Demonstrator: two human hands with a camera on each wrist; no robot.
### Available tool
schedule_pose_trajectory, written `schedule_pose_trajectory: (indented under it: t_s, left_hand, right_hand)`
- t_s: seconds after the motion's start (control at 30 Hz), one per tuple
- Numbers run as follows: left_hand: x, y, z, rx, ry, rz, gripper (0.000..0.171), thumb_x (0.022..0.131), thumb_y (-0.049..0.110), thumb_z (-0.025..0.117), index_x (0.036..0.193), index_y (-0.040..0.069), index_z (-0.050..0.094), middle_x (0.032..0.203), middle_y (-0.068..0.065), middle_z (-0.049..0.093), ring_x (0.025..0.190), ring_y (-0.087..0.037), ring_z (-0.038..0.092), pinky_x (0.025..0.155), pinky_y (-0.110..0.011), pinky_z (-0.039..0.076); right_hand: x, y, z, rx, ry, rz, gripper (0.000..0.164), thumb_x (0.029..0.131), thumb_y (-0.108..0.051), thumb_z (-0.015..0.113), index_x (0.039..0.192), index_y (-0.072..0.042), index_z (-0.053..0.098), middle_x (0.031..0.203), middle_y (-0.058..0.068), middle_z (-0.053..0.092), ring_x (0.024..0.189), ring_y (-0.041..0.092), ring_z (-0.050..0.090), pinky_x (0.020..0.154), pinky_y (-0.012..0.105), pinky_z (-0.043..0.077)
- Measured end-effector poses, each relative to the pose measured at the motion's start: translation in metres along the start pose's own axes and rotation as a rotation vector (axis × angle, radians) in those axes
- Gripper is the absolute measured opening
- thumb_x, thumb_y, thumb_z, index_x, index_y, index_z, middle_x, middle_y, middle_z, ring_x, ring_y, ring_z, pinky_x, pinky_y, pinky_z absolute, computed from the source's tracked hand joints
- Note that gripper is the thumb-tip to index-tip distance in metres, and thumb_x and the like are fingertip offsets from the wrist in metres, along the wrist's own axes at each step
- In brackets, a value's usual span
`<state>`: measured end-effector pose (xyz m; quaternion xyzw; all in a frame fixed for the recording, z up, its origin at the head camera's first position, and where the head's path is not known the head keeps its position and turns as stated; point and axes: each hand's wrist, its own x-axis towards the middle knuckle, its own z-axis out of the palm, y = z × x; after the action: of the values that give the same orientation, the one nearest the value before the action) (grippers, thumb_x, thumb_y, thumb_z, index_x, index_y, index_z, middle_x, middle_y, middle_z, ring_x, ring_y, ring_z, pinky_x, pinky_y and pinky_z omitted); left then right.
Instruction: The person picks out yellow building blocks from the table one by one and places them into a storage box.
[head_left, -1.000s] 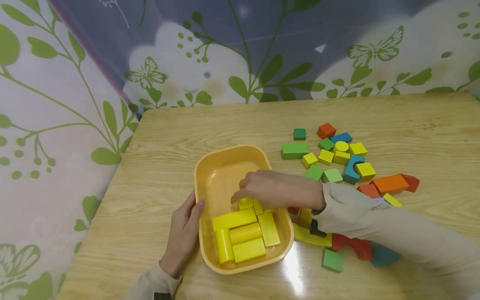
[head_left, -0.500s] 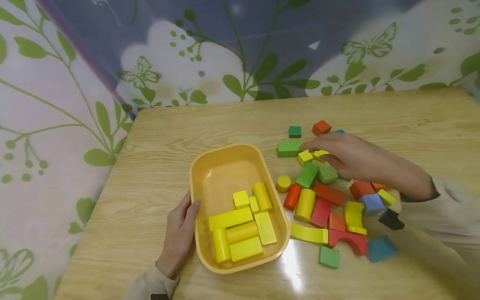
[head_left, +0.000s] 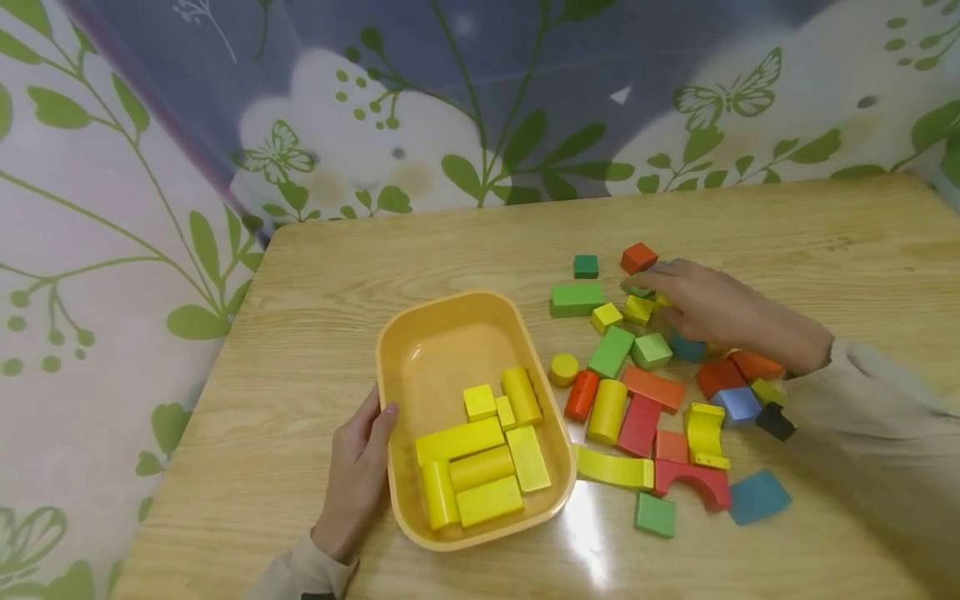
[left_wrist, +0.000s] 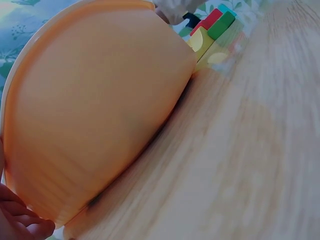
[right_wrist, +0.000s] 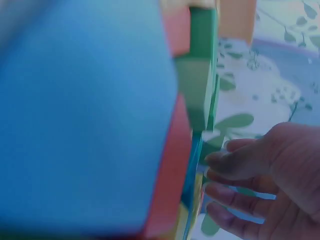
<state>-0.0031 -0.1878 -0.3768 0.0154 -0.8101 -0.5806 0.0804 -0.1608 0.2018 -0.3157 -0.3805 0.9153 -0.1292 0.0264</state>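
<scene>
My left hand (head_left: 358, 475) holds the left side of a yellow-orange plastic tray (head_left: 392, 367), its thumb over the rim. Curled fingers (left_wrist: 25, 215) show low against the tray's outer wall in the left wrist view. Inside the tray lie several yellow blocks, among them a long bar (head_left: 460, 440), a cylinder (head_left: 440, 493) and a cube (head_left: 480, 402). My right hand (head_left: 708, 308) hovers over the far part of a block pile, fingers spread with nothing between them. Its fingertips are right at a green block (head_left: 639, 292); a yellow cube (head_left: 638, 311) lies just below them.
Right of the tray, loose blocks cover the wooden table (head_left: 337, 267): a red arch (head_left: 693, 481), a curved yellow strip (head_left: 615, 468), a yellow cylinder (head_left: 607, 411) and a blue triangle (head_left: 760, 497). A printed wall (head_left: 420, 100) stands behind the table. One blue block (right_wrist: 85, 120) fills much of the right wrist view.
My right hand has left the yellow cube in the tray and moved right, over the far blocks. It then shifted slightly farther back. The left hand keeps its place on the tray.
</scene>
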Motion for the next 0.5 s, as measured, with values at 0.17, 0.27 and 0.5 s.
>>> schedule_pose_trajectory:
  t_s: [0.17,0.27,0.5]
  left_hand:
    - [0.000,0.000,0.000,-0.002,-0.010,0.004,0.044,0.104,0.016,0.043,0.145,0.002,0.041,0.141,-0.013,0.049,0.124,-0.021,0.051,0.097,-0.019,0.044]
    - [0.000,0.001,-0.001,0.009,-0.004,0.005,0.044,0.104,0.017,0.043,0.145,0.003,0.042,0.140,-0.012,0.050,0.123,-0.021,0.053,0.096,-0.019,0.044]
    - [0.001,0.000,-0.002,0.020,-0.005,0.015,0.044,0.104,0.016,0.042,0.145,0.002,0.041,0.141,-0.012,0.049,0.126,-0.020,0.050,0.098,-0.018,0.042]
  right_hand:
    - [0.002,0.012,-0.002,-0.030,-0.017,0.050,0.043,0.077,0.017,0.066,0.117,0.000,0.064,0.117,0.021,0.062,0.108,0.043,0.051,0.088,0.056,0.049]
    - [0.002,0.016,-0.002,-0.037,-0.020,0.062,0.039,0.076,0.015,0.069,0.112,0.000,0.068,0.116,0.021,0.062,0.108,0.044,0.049,0.087,0.056,0.049]
    - [0.003,0.021,0.001,-0.118,0.030,0.038,0.019,0.078,0.004,0.075,0.096,0.000,0.071,0.114,0.022,0.060,0.103,0.043,0.051,0.084,0.054,0.051]
